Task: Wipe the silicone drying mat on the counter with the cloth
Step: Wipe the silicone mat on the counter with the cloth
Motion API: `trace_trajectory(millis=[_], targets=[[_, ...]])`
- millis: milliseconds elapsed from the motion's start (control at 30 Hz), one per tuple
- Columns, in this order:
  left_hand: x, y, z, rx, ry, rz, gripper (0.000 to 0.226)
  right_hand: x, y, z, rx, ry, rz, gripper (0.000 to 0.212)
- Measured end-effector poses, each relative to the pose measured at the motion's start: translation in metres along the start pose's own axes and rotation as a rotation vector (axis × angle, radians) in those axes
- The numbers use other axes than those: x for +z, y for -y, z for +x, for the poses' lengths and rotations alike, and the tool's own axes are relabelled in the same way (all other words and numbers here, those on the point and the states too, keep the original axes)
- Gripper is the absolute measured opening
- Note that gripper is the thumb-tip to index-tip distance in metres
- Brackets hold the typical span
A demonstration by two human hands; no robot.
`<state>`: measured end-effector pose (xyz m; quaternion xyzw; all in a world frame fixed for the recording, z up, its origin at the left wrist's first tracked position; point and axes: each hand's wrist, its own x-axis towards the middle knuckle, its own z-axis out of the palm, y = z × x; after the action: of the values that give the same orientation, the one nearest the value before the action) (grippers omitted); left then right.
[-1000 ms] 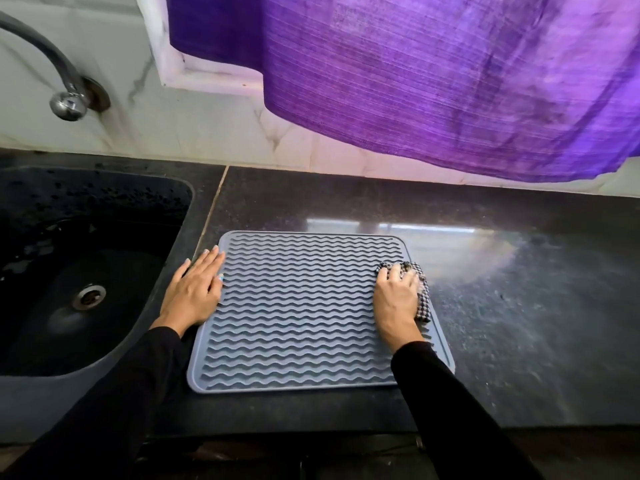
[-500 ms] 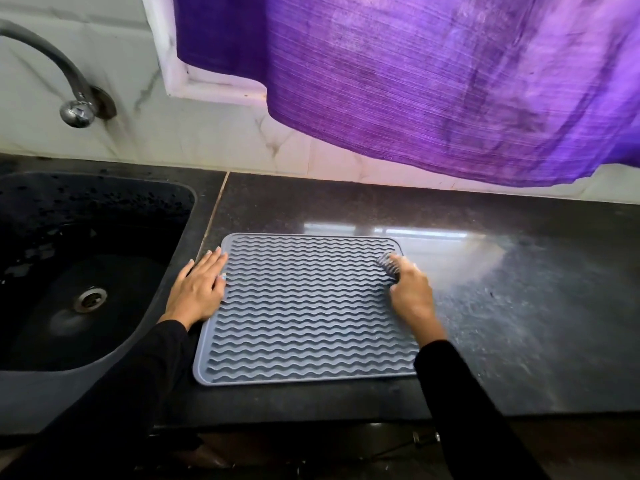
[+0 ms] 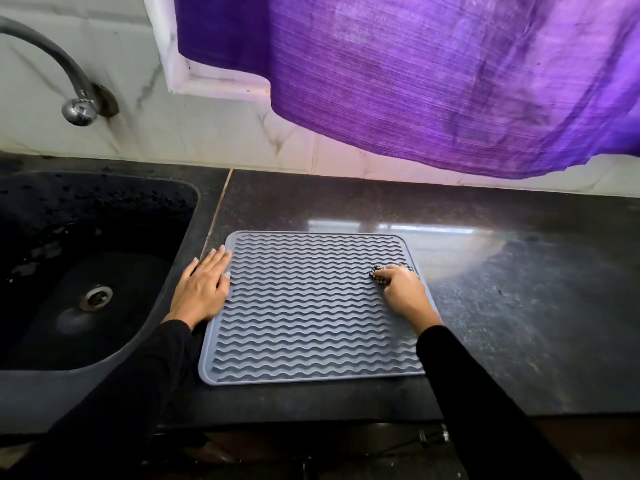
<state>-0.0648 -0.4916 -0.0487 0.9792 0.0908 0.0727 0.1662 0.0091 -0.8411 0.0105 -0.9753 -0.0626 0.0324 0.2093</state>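
Observation:
A grey silicone drying mat [image 3: 304, 306] with wavy ridges lies flat on the dark stone counter [image 3: 519, 323]. My left hand [image 3: 204, 289] rests palm down, fingers spread, across the mat's left edge. My right hand [image 3: 403, 289] presses a small black-and-white checked cloth [image 3: 379, 273] onto the mat near its far right corner. Most of the cloth is hidden under the fingers; only its bunched edge shows beyond them. Black sleeves cover both forearms.
A black sink [image 3: 86, 271] with a metal drain [image 3: 95, 297] sits left of the mat, a curved tap [image 3: 78, 109] above it. A purple curtain [image 3: 433, 81] hangs over the white tiled wall behind. The counter's front edge runs just below the mat.
My right hand slid with the cloth from the mat's right edge toward the far right corner, then back a little. The left hand stayed on the left edge.

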Motion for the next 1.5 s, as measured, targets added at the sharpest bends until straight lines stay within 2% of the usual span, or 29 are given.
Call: trace_trajectory(millis=[67,100,167,267,367,500,633,667,733,833,900,967,1000,1100,1267,1400,1500], targets=[[-0.001,-0.002,0.0,-0.01,0.007,-0.007,0.049,-0.017,0.006,0.004,0.186,-0.036,0.276,0.042],[-0.001,-0.002,0.0,-0.012,0.007,-0.01,0.049,-0.018,0.011,0.003,0.222,-0.089,0.331,0.046],[-0.002,-0.002,-0.001,-0.011,0.001,-0.009,0.049,-0.009,0.026,-0.006,0.161,-0.135,0.32,0.049],[-0.001,0.0,0.0,-0.009,-0.004,-0.01,0.049,0.025,0.036,-0.022,-0.003,-0.111,0.014,0.038],[0.002,0.002,0.002,0.004,-0.01,-0.012,0.049,0.04,0.04,-0.023,-0.033,-0.099,-0.326,0.035],[0.004,0.005,0.003,0.017,-0.011,-0.009,0.049,0.043,0.046,-0.018,0.002,-0.068,-0.409,0.032],[0.004,0.004,0.002,0.014,-0.004,-0.01,0.049,0.042,0.041,-0.018,-0.07,-0.075,-0.416,0.024],[0.003,0.004,0.001,0.013,-0.003,-0.01,0.049,0.037,0.04,-0.019,-0.116,-0.103,-0.368,0.022],[0.001,0.003,0.001,0.01,0.003,-0.009,0.049,0.022,0.032,-0.013,-0.133,-0.104,-0.108,0.025],[0.001,0.004,-0.001,0.019,0.002,-0.003,0.05,-0.015,0.028,0.001,0.156,-0.068,0.505,0.037],[0.002,0.004,-0.001,0.021,0.006,-0.007,0.056,-0.025,0.024,0.009,0.338,-0.223,0.684,0.043],[0.002,0.003,-0.001,0.019,0.004,-0.005,0.06,-0.023,0.035,0.002,0.335,-0.281,0.507,0.045],[0.002,0.004,0.0,0.02,0.005,-0.004,0.061,-0.016,0.04,-0.002,0.272,-0.292,0.409,0.045],[0.003,0.005,0.0,0.022,-0.002,-0.005,0.061,0.014,0.054,-0.017,0.096,-0.245,0.247,0.041],[0.003,0.004,0.001,0.024,-0.008,-0.019,0.06,0.055,0.053,-0.025,-0.029,-0.212,-0.255,0.043],[0.002,0.003,-0.001,0.022,-0.01,-0.02,0.059,0.062,0.049,-0.021,-0.025,-0.185,-0.411,0.046],[0.002,0.001,-0.001,0.021,-0.011,-0.013,0.059,0.06,0.051,-0.022,-0.091,-0.13,-0.461,0.045]])
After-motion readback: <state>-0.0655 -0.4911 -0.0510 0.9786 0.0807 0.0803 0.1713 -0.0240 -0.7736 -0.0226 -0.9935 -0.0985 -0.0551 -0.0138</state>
